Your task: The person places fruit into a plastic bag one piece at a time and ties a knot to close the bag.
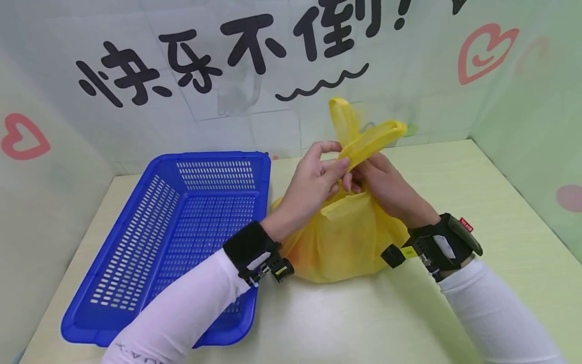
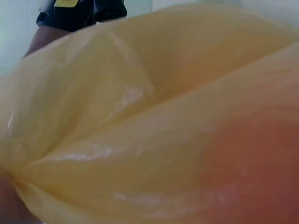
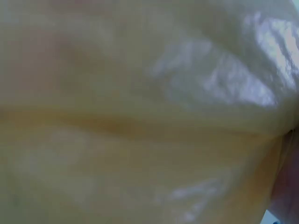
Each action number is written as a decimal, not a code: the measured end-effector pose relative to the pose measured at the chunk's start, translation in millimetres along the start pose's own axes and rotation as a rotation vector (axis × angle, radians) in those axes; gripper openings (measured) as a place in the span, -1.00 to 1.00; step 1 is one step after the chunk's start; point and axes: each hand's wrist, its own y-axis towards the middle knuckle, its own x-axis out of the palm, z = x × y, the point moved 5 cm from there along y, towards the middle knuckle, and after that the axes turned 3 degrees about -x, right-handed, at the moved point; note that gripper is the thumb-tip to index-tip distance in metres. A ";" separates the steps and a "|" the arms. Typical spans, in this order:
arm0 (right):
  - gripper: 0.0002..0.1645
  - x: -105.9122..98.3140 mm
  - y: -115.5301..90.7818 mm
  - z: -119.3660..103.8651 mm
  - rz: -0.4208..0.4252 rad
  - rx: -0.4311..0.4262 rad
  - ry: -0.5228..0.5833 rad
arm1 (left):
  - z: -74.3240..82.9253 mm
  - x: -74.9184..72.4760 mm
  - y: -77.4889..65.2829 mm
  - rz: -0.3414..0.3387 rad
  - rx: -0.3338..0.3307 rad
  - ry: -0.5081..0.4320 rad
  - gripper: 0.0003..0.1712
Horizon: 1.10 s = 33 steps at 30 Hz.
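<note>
A yellow plastic bag stands on the table, filled out, with its neck gathered and two handle loops sticking up. Reddish-orange contents show through its thin film in the left wrist view. My left hand pinches the base of the handles between thumb and fingers. From the other side, my right hand grips the gathered neck, its fingertips partly hidden behind the plastic. The two hands meet right at the neck. In the right wrist view, the bag's film fills nearly the whole picture.
A blue perforated plastic basket sits left of the bag, partly under my left forearm. Pale table surface extends to the right. A wall with black lettering rises behind the table, and side panels flank it.
</note>
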 end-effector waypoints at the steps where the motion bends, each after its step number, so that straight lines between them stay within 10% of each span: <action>1: -0.60 1.7 0.0 -0.7 -0.007 -0.011 -0.052 | -0.6 0.4 0.4 -0.012 -0.017 -0.014 -0.59; 8: -0.63 6.3 0.2 -4.6 -0.003 0.002 -0.326 | -2.9 -1.4 2.9 0.038 -0.080 -0.048 -0.65; 14: -0.59 7.3 -1.5 -5.2 -0.041 0.001 -0.253 | -2.4 -6.5 3.3 0.182 -0.060 -0.037 -0.82; 20: -0.42 7.8 -0.9 -8.5 -0.054 -0.005 -0.129 | -1.0 -8.9 3.2 0.164 -0.038 -0.009 -0.88; 33: -0.59 -0.1 6.4 -25.3 0.124 -0.067 -0.393 | 8.2 -11.3 7.3 0.204 -0.003 0.103 -0.72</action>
